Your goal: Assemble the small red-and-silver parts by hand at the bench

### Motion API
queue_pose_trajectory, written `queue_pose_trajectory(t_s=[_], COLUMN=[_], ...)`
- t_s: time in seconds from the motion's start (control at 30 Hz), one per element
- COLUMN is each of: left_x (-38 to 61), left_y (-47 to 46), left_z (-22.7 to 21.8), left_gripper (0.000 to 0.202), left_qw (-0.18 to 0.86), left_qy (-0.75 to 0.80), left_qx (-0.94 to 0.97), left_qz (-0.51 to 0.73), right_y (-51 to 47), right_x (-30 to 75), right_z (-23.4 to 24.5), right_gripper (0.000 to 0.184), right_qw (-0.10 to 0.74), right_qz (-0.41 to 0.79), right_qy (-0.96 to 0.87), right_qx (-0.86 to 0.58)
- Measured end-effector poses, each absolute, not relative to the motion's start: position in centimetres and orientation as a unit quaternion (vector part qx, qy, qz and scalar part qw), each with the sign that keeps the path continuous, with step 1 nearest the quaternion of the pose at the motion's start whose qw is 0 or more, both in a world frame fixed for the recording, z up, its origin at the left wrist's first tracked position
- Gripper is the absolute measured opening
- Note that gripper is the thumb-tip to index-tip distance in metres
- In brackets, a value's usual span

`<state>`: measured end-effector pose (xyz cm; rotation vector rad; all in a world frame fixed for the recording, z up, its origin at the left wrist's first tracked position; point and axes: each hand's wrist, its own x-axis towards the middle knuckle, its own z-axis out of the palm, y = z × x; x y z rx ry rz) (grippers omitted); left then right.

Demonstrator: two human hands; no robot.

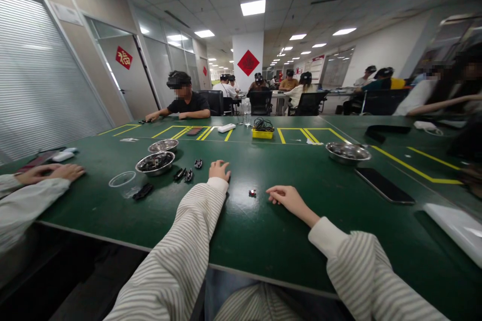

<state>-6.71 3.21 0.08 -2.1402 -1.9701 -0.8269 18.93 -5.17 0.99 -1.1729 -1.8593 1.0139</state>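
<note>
On the green table (241,241) lies a small black part with red and white on it (252,193), between my two hands and apart from both. My left hand (219,170) rests on the tabletop beyond this part and to its left, fingers apart and nothing visible in them. Just right of the part is my right hand (286,197), palm down, its fingers loosely bent and slightly apart, with no object seen in it. Several small black plastic pieces (188,175) lie left of my left hand.
Left stand a metal bowl of black parts (156,163), another metal bowl (163,145) and a clear plastic cup (126,185). On the right are a metal bowl (348,153) and a phone (384,185). Another person's hands (56,173) rest at far left. A yellow box (262,134) holds cables.
</note>
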Motion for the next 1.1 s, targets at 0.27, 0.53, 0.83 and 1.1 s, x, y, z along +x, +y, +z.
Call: queue_pose_trajectory(t_s=[0.27,0.53,0.83,1.1], left_x=[-6.8,1.4,1.0,-0.5], left_y=[3.8,-1.5,-1.8,-1.2], left_z=[0.0,0.1,0.3,0.4], left_gripper=[0.021,0.025,0.053,0.020], left_qw=[-0.029,-0.108,-0.072,-0.107], left_qy=[-0.639,-0.394,-0.400,-0.431], left_qx=[-0.730,-0.860,-0.880,-0.878], left_qz=[-0.242,-0.307,-0.245,-0.179], right_y=[-5.3,-5.2,-4.8,-4.5], right_x=[18.9,18.8,19.2,18.2], right_z=[1.2,1.3,0.7,0.5], right_gripper=[0.024,0.023,0.023,0.021], right_qw=[0.355,0.393,0.348,0.286], right_qz=[0.393,0.346,0.188,0.125], right_qy=[-0.717,-0.701,-0.771,-0.816], right_qx=[-0.452,-0.484,-0.499,-0.487])
